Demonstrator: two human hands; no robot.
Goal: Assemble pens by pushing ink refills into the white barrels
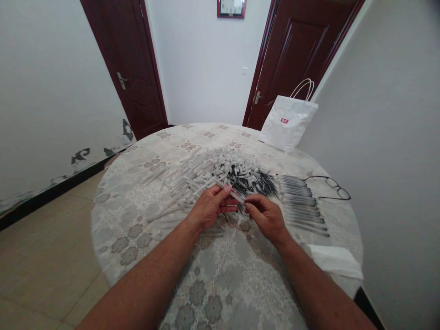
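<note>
A slim whitish pen barrel slants between my two hands, over the near side of a pile. My left hand grips it between thumb and forefinger, the other fingers partly spread beneath. At the barrel's lower right end, the fingertips of my right hand are pinched together; any small part inside them is hidden. Just beyond my hands lies a heap of white barrels, with short white pieces and thin black pen parts on its right. Several grey, dark-tipped pens lie in a row to the right.
A patterned cloth covers the round table. Eyeglasses lie beyond the pen row. A white paper bag stands at the back right, and a folded white item rests near the right edge. Walls and doors stand behind.
</note>
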